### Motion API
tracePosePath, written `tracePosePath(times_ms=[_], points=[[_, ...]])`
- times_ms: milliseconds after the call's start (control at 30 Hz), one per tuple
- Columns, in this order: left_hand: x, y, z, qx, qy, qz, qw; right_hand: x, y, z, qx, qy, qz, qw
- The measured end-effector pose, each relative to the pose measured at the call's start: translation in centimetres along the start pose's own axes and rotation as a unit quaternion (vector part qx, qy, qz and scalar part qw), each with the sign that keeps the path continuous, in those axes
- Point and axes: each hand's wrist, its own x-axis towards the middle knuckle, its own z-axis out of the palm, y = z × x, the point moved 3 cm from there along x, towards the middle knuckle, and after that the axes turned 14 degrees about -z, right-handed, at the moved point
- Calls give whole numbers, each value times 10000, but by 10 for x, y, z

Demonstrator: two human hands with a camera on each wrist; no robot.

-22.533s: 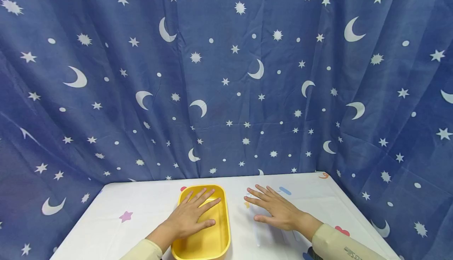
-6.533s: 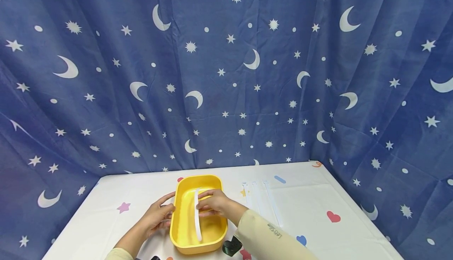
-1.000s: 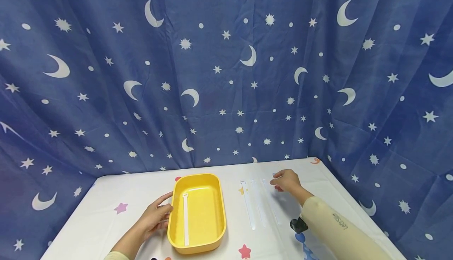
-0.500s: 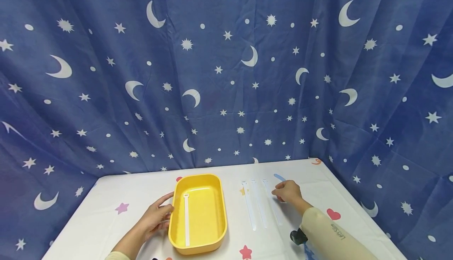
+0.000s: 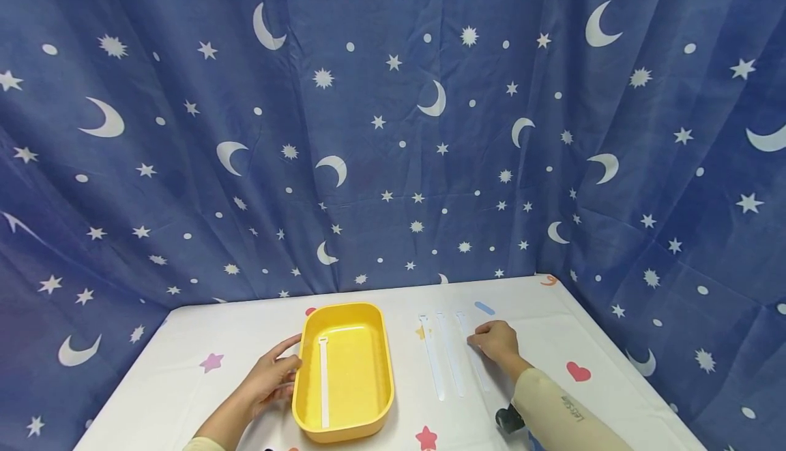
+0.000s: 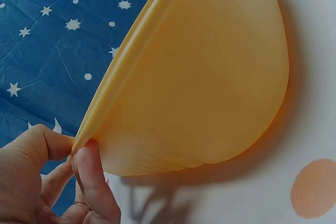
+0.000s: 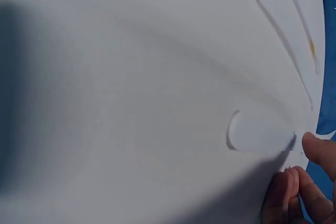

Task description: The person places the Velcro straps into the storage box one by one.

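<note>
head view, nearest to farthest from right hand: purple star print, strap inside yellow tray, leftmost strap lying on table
1. Leftmost table strap: between right hand and yellow tray
2. Strap inside tray: along its left side
3. Purple star print: beyond the left hand

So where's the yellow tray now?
In the head view, the yellow tray sits left of centre, its left side held by the left hand, three white strips to its right.

Behind: blue moon-patterned curtain [image 5: 368, 130] | Below: white-covered table [image 5: 245, 325] | Printed: red heart [image 5: 578, 372]
</note>
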Motion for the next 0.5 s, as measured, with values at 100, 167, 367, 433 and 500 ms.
tracePosePath(times_ms=[100,167,367,433,500], points=[[1,0,0,-5,-3,9,10000,-1,-2,2,-99,108,45,9999],[1,-1,0,-8,5,11,10000,-3,-4,3,-123,151,40,9998],[3,-2,0,-8,45,5,10000,-7,-8,6,-210,270,27,9994],[4,-2,0,-4,38,35,10000,-8,-11,5,-219,283,5,9994],[4,-2,0,10,34,53,10000,-9,-13,4,-225,287,-15,9993]])
